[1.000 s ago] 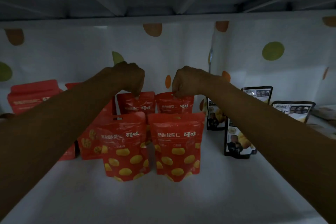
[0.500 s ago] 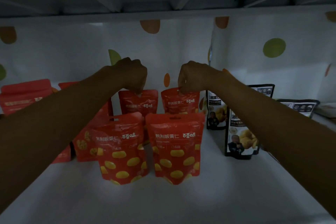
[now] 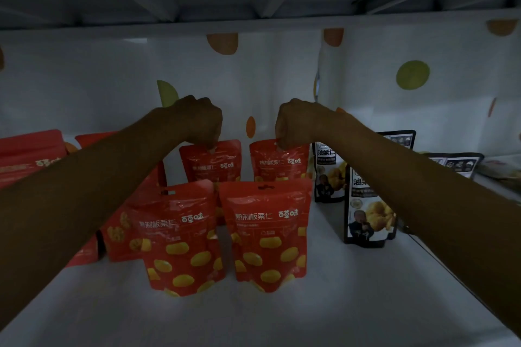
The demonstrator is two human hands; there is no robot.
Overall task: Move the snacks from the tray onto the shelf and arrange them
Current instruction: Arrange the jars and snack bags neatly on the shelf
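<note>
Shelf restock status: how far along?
Done: two front red foil pouches stand on the white shelf, black pouches to their right. In hand: left hand pinches the left rear red pouch by its top, right hand the right rear red pouch. Left: let go, straighten. Tray not in view, remaining stock unknown.

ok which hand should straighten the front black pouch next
Right hand, probably: it pinches a back red pouch, and the front black pouch stands beside that forearm; the left hand is farther off.
</note>
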